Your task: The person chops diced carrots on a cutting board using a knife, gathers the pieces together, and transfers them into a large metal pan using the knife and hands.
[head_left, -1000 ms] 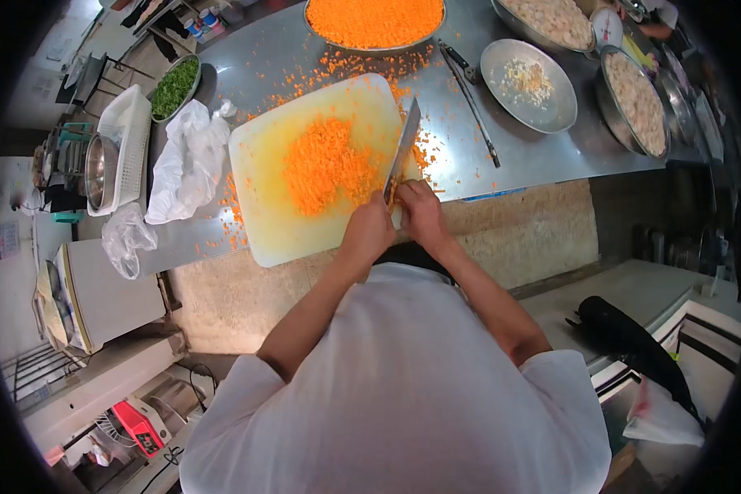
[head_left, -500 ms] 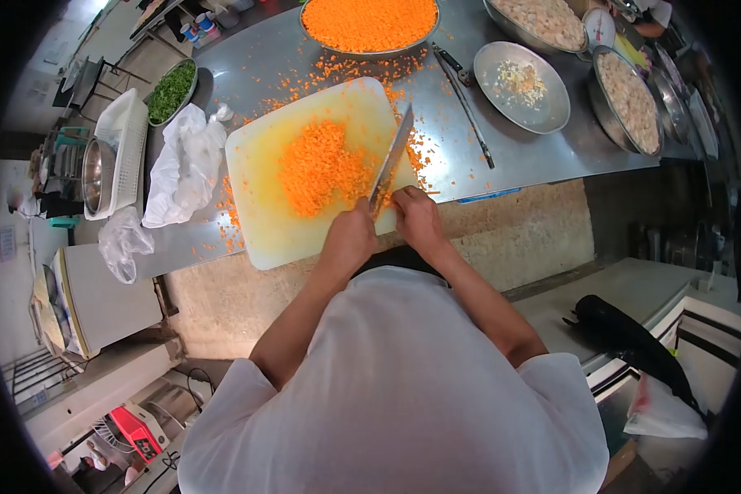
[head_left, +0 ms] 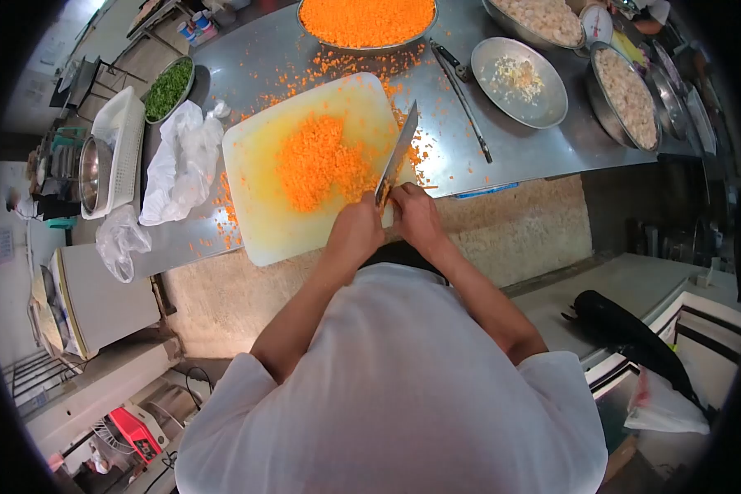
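My left hand (head_left: 356, 230) is closed around the handle of a kitchen knife (head_left: 399, 151), whose broad blade points up and away over the right part of the cutting board (head_left: 259, 239). Close beside it, my right hand (head_left: 416, 216) has its fingers curled together at the board's near right edge; what they pinch, if anything, is hidden. A heap of finely chopped carrot (head_left: 317, 165) covers the middle of the pale, yellow-stained board. More orange bits are strewn on the steel table (head_left: 247, 66) around it.
Beyond the board stands a bowl of chopped carrot (head_left: 366, 23). A sharpening steel (head_left: 467, 111) and a metal dish of chopped pale bits (head_left: 519, 82) lie to the right, near a bowl of pale chunks (head_left: 626, 99). Plastic bags (head_left: 181, 169) and chopped greens (head_left: 169, 89) are at left.
My left hand has shifted slightly right, bringing the knife handle nearer my right hand. The blade has moved a little right too. The carrot heap looks much the same.
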Motion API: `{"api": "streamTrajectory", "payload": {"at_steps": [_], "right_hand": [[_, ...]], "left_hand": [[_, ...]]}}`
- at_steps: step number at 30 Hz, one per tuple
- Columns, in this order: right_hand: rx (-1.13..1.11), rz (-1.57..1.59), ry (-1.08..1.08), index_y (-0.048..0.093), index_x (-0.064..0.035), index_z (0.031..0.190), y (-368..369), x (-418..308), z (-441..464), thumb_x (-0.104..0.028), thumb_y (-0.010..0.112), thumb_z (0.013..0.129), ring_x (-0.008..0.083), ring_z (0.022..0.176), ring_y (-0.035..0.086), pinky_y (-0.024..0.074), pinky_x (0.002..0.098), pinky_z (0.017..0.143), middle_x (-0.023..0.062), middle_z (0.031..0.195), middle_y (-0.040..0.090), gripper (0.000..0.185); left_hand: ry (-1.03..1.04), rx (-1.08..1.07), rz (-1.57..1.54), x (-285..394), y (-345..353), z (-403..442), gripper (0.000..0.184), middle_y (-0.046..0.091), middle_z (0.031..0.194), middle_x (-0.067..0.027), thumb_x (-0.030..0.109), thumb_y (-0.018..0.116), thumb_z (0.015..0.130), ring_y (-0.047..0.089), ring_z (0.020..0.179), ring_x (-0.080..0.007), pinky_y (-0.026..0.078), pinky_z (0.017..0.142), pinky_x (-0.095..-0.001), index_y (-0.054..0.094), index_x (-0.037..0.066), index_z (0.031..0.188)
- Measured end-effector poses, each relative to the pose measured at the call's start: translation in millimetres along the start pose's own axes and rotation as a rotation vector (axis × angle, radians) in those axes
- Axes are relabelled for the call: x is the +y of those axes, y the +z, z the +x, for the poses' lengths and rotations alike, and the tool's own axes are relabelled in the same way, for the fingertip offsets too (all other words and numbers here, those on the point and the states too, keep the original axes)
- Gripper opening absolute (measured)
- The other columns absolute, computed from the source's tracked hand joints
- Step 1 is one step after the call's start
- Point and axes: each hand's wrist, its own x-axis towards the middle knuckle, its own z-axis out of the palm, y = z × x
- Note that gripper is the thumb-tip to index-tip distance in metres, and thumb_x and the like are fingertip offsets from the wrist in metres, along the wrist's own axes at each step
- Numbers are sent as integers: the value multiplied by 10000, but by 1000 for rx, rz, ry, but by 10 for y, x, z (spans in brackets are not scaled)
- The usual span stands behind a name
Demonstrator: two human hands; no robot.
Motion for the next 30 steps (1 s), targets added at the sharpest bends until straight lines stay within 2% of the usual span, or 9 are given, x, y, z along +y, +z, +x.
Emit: {"api": "streamTrajectory", "payload": {"at_steps": [5, 7, 10, 16, 20, 22, 25, 28, 30], "right_hand": [[24, 18, 29, 584, -1, 818, 31, 17, -49, 48, 577, 729, 387, 774, 578, 478, 468, 665, 186, 776, 557, 102], [37, 24, 20, 589, -5, 816, 2, 25, -34, 48, 583, 733, 378, 760, 579, 480, 462, 651, 177, 778, 564, 98], [29, 15, 55, 586, -4, 817, -11, 3, -41, 42, 584, 740, 374, 757, 583, 483, 460, 661, 173, 795, 571, 90], [75, 67, 7, 615, -14, 838, 85, -12, 52, 58, 565, 719, 373, 831, 586, 482, 452, 705, 169, 818, 587, 148], [83, 70, 59, 647, -18, 888, -58, -13, 24, 56, 581, 718, 362, 873, 595, 491, 429, 759, 159, 868, 620, 196], [75, -11, 109, 662, -22, 885, -263, -44, 28, 39, 617, 719, 355, 874, 605, 499, 424, 784, 148, 895, 633, 182], [-67, -90, 219, 669, -33, 885, -341, 23, -106, 9, 629, 730, 351, 851, 617, 507, 432, 762, 144, 892, 635, 165], [-98, -86, 302, 667, -36, 867, -261, -13, -172, -10, 622, 748, 342, 833, 628, 515, 430, 725, 148, 859, 631, 130], [-54, -116, 221, 670, -38, 868, -201, 12, -162, 4, 631, 735, 334, 805, 631, 514, 422, 691, 139, 833, 634, 145]], "left_hand": [[-19, 7, -47, -56, 139, 51, 115, 577, 697, -305, 49, 509, 859, 593, 700, -476, 456, 631, -530, 506, -49, 918], [-11, -21, 47, 21, -105, 47, 122, 580, 719, -309, 62, 511, 870, 595, 723, -474, 452, 633, -532, 507, -42, 934], [-69, -39, 80, -128, -38, -25, 127, 574, 714, -308, 65, 517, 873, 589, 718, -478, 448, 628, -537, 507, -36, 948], [-15, 17, 74, -97, -231, -26, 118, 580, 683, -312, 52, 520, 847, 613, 691, -455, 479, 628, -526, 509, -60, 881], [11, 24, 42, -251, -61, -33, 121, 579, 667, -306, 51, 521, 842, 610, 674, -456, 477, 620, -531, 504, -60, 888], [1, 1, 46, -133, -218, 1, 130, 579, 653, -295, 45, 522, 832, 606, 655, -458, 475, 611, -533, 496, -62, 901], [-8, 4, 23, -90, -186, -121, 132, 583, 659, -294, 40, 517, 830, 606, 653, -459, 477, 611, -532, 491, -61, 910], [17, 12, 31, -131, 20, -2, 125, 588, 662, -294, 38, 510, 834, 607, 653, -458, 479, 614, -533, 492, -60, 910], [7, -15, 22, -143, -87, 35, 133, 576, 677, -303, 46, 513, 853, 594, 675, -467, 456, 622, -538, 485, -58, 931]]}}
